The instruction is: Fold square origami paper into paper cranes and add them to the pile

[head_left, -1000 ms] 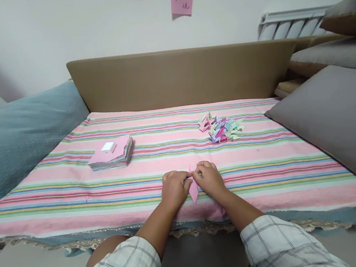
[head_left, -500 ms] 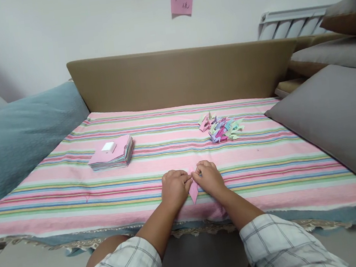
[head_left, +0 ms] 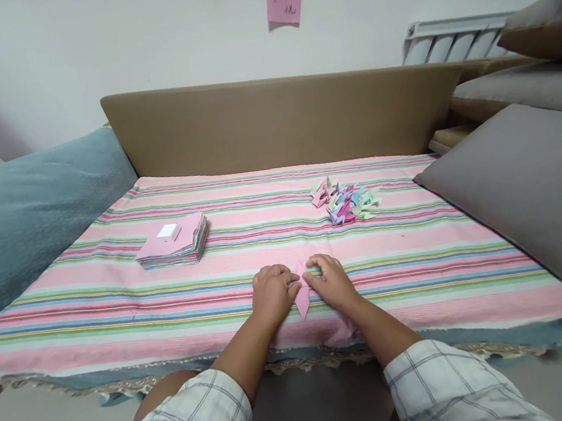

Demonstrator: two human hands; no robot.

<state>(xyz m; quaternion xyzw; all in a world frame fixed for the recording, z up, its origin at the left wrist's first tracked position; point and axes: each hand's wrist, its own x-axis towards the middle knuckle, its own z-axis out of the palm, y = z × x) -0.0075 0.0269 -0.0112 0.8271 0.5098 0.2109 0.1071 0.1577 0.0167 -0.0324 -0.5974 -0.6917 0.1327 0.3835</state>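
A narrow, diamond-shaped piece of folded pink origami paper (head_left: 302, 301) lies flat on the striped cloth in front of me, its lower point toward me. My left hand (head_left: 273, 295) grips its left edge between thumb and fingers. On the other side, my right hand (head_left: 331, 283) has thumb and index finger apart, the thumb tip at the paper's right edge. Beyond my right hand sits a cluster of small folded paper cranes (head_left: 345, 206) in pink, purple, green and blue.
A stack of coloured paper sheets (head_left: 175, 247) stands at the left with a small white block (head_left: 168, 232) on top. The striped cloth (head_left: 93, 309) covers the sofa seat. Grey cushions (head_left: 525, 194) lie at the right, a blue-covered armrest (head_left: 45, 205) at the left.
My right thumb and index finger have parted from a pinch at the paper's middle, uncovering more of its upper half. My left hand stays at the left edge. The view has shifted slightly.
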